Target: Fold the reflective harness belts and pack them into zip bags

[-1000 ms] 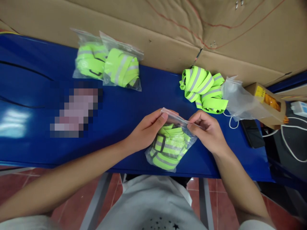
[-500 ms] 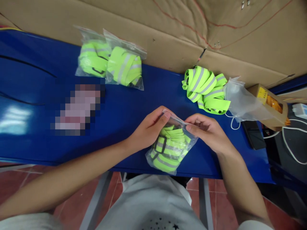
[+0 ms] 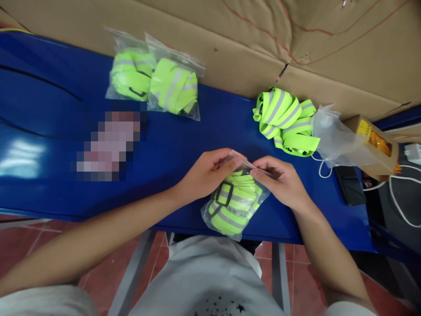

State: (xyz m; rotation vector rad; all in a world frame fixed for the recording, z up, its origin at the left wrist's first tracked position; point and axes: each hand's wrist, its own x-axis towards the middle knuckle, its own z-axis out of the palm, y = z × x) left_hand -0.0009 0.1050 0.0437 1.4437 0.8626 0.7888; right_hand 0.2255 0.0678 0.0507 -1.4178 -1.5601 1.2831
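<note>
Transparent plastic is pinched along its top edge by the left hand and right hand; the bag, green strap inside, sits just below centre. Both hands are closer together than before, so work seems focused mid-edge. Bagged straps, upper left, and loose straps, upper right, lie unchanged on the desk.
</note>
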